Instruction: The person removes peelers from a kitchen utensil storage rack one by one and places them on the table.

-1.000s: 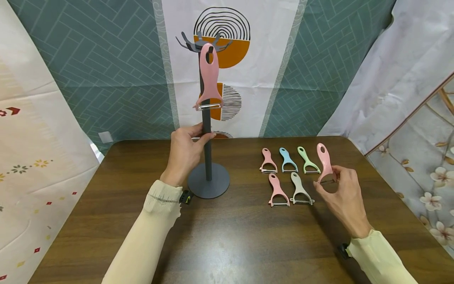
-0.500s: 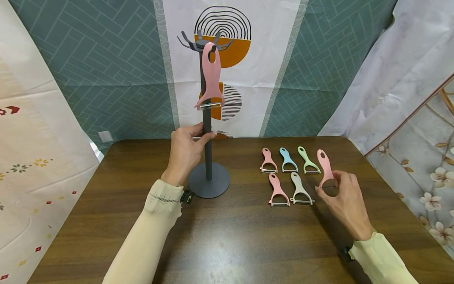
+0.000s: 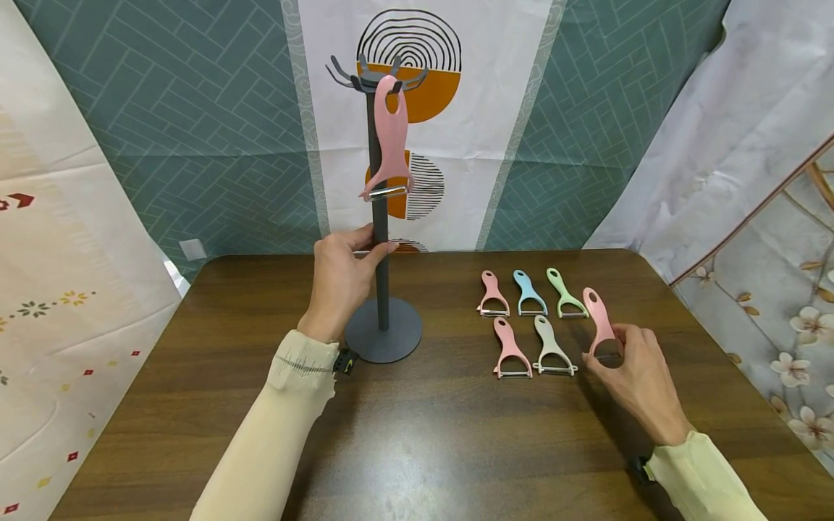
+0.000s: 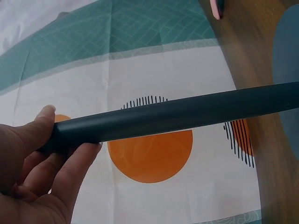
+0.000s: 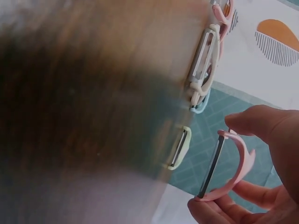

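Note:
My left hand point(image 3: 340, 278) pinches the upright pole point(image 3: 381, 278) of a dark grey hook stand; in the left wrist view the thumb and fingertips wrap the pole point(image 4: 173, 114). A pink peeler point(image 3: 392, 141) hangs by its handle hole from a front hook, blade down. At the right, my right hand point(image 3: 641, 376) holds another pink peeler point(image 3: 599, 318) by the sides of its head, handle pointing away. The right wrist view shows thumb and fingers at the two ends of that peeler's blade point(image 5: 211, 165). Whether it touches the table cannot be told.
Left of my right hand lie pink point(image 3: 492, 293), blue point(image 3: 531, 293) and green point(image 3: 565, 293) peelers in a back row. Another pink peeler point(image 3: 508, 347) and a white one point(image 3: 550, 346) lie nearer. The stand's round base point(image 3: 397, 347) rests on the wooden table point(image 3: 417, 434).
My right hand has moved slightly nearer to me and down with its pink peeler. The hanging peeler and hooks have shifted slightly right. My left hand stays on the pole.

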A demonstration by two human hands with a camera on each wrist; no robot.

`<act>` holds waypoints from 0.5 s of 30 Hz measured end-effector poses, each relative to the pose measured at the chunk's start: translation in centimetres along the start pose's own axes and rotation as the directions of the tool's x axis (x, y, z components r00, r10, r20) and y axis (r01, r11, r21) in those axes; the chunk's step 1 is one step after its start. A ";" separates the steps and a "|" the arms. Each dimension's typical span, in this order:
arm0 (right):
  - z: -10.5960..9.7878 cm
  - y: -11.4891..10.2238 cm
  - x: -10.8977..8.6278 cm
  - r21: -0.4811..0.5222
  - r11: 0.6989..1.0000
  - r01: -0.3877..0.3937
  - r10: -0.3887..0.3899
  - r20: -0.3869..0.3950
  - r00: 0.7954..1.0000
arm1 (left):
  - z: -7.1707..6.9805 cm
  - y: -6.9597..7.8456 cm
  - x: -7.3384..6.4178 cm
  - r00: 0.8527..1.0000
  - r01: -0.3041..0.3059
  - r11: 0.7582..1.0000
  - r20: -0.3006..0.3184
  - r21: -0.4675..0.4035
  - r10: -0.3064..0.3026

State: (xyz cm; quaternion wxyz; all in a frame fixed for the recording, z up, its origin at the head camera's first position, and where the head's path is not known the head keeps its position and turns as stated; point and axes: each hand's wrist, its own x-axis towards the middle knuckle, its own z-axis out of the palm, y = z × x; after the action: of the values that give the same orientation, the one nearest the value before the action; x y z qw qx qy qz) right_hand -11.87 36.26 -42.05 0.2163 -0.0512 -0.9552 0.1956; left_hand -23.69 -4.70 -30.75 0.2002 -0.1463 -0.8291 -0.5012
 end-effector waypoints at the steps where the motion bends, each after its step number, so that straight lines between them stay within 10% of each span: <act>1: 0.0 0.0 0.0 -0.002 1.000 -0.004 0.004 0.009 1.000 | 0.0 0.0 0.0 1.000 0.000 1.000 -0.001 0.001 0.000; 15: -0.1 0.9 -0.5 -0.027 1.000 -0.004 0.006 0.084 0.996 | 0.0 0.2 0.0 1.000 0.001 1.000 0.004 0.009 -0.001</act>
State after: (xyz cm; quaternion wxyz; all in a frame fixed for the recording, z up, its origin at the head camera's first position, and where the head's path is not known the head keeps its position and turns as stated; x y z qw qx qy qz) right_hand -11.37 37.01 -42.49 0.1745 -0.0482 -0.9659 0.1853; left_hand -23.63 -4.61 -30.63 0.1991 -0.1458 -0.8319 -0.4971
